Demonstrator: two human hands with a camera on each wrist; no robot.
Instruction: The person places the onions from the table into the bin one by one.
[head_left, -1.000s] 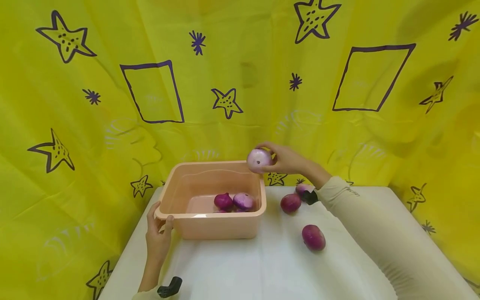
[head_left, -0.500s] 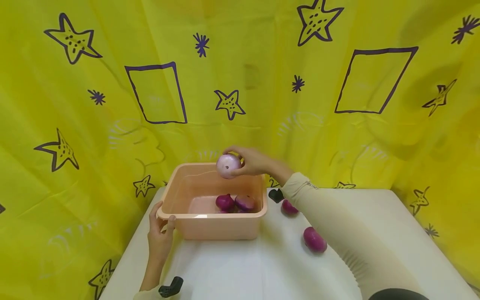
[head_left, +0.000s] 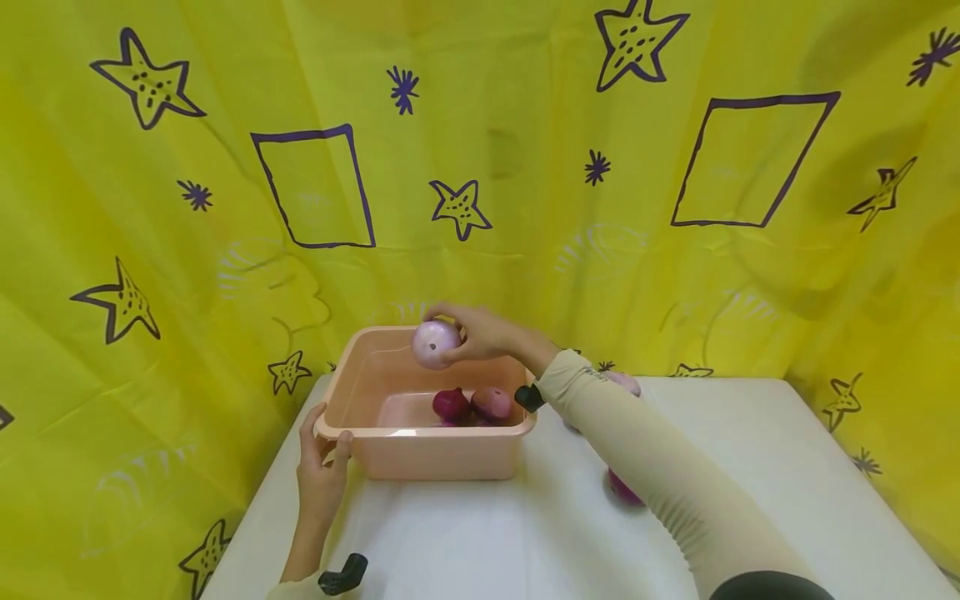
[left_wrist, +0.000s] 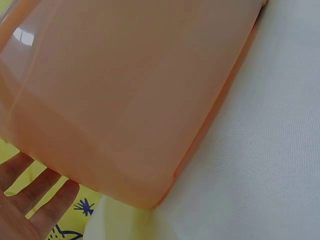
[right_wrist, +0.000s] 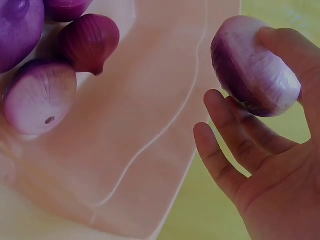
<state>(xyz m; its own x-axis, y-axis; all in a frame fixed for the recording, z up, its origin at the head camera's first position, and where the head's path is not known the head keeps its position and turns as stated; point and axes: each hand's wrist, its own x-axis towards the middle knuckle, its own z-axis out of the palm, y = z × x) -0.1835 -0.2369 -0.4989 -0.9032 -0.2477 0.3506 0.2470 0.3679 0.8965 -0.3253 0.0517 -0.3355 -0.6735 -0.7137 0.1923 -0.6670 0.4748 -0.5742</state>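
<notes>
In the head view, my right hand [head_left: 486, 332] holds a pale purple onion [head_left: 435, 344] above the far part of a peach plastic tub [head_left: 435, 457]. The right wrist view has this onion [right_wrist: 250, 65] pinched between thumb and fingers, with the other fingers spread. My left hand [head_left: 322, 479] grips the tub's near left corner, thumb at the front rim and fingers along the left side. Inside the tub, towards its right end, lie a dark red onion [head_left: 451, 405] and a lighter onion [head_left: 492, 404]. More onions beside them are partly hidden by the front wall.
The tub stands on a white-covered table [head_left: 465, 533]. To its right, a pale onion [head_left: 624, 383] and a dark red onion [head_left: 621, 490] lie partly hidden behind my right sleeve [head_left: 660, 450]. A yellow patterned curtain [head_left: 517, 167] hangs behind and at both sides.
My right hand has carried the onion left from the tub's far right corner to above its interior, and slightly down. My left hand keeps its grip on the tub.
</notes>
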